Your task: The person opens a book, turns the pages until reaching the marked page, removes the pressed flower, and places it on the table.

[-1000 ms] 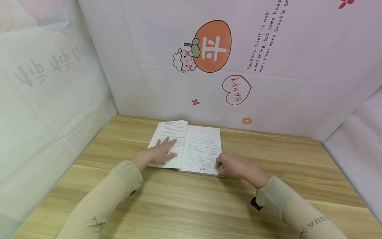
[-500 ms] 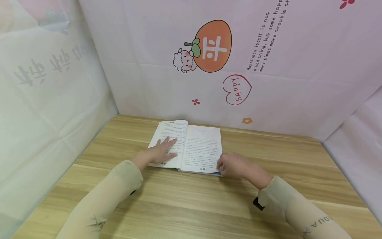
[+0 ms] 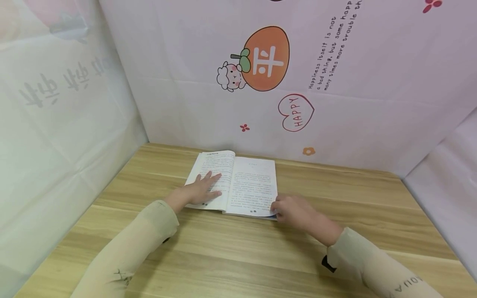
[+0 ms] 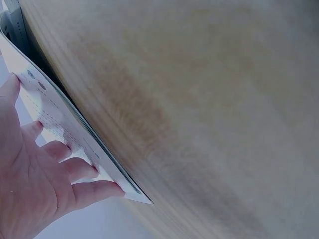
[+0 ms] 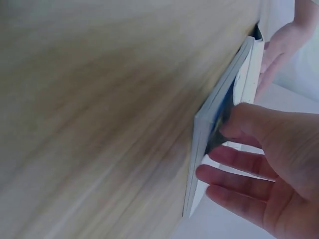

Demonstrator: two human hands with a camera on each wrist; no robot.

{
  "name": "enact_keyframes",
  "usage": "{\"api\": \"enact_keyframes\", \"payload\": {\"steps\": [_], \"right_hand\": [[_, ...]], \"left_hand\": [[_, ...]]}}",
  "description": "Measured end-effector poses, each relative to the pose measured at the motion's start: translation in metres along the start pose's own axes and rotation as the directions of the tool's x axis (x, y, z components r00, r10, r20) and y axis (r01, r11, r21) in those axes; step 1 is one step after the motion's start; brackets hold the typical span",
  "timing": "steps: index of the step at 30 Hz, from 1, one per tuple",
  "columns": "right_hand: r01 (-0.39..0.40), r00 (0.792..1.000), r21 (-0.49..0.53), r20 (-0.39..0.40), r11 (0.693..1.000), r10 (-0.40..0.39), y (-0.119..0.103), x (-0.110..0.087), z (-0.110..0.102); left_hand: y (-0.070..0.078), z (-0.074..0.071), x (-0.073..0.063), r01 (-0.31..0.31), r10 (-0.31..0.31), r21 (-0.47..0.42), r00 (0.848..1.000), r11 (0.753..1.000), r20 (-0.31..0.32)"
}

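Observation:
An open book [image 3: 255, 186] lies on the wooden table, printed pages facing up. My left hand [image 3: 201, 189] rests on its left page with fingers spread; in the left wrist view the fingertips [image 4: 87, 171] press along that page near its edge. At the lower right corner my right hand [image 3: 296, 212] pinches a page between thumb and fingers. That corner is raised a little, and a dark blue patch [image 3: 273, 216] shows beneath it. In the right wrist view the thumb [image 5: 244, 122] sits over the blue area, with the other fingers curled at the book's side.
The wooden table [image 3: 223, 256] reaches a printed white cloth [image 3: 186, 111] hanging behind the book. More white cloth [image 3: 74, 136] stands along the left side. A dark band [image 3: 328, 263] shows at the right sleeve cuff.
At the lower right corner, the right hand has gone from fingers at the page edge to pinching the lifted corner, uncovering blue beneath. It has shifted slightly right. The left hand stays put.

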State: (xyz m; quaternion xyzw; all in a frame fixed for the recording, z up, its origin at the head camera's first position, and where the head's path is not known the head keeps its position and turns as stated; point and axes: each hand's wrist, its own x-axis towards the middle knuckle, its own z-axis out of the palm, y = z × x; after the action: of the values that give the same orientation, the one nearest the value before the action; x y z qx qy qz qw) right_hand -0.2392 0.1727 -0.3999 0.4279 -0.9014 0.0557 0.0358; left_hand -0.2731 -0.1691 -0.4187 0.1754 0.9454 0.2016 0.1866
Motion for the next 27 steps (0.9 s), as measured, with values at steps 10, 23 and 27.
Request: {"api": "enact_keyframes", "payload": {"steps": [10, 23, 27], "right_hand": [[-0.032, 0.989, -0.054, -0.148, 0.998, 0.024, 0.011, -0.004, 0.011], [-0.076, 0.982, -0.039, -0.177, 0.996, 0.068, 0.022, 0.002, 0.018], [-0.062, 0.979, -0.005, -0.196, 0.998, 0.060, 0.022, 0.005, 0.017]], "left_hand": [[0.001, 0.001, 0.000, 0.017, -0.017, 0.009, 1.000, 1.000, -0.002], [0.000, 0.001, 0.001, 0.016, -0.016, -0.003, 1.000, 1.000, -0.001], [0.000, 0.001, 0.000, 0.014, -0.014, -0.004, 1.000, 1.000, 0.002]]}}
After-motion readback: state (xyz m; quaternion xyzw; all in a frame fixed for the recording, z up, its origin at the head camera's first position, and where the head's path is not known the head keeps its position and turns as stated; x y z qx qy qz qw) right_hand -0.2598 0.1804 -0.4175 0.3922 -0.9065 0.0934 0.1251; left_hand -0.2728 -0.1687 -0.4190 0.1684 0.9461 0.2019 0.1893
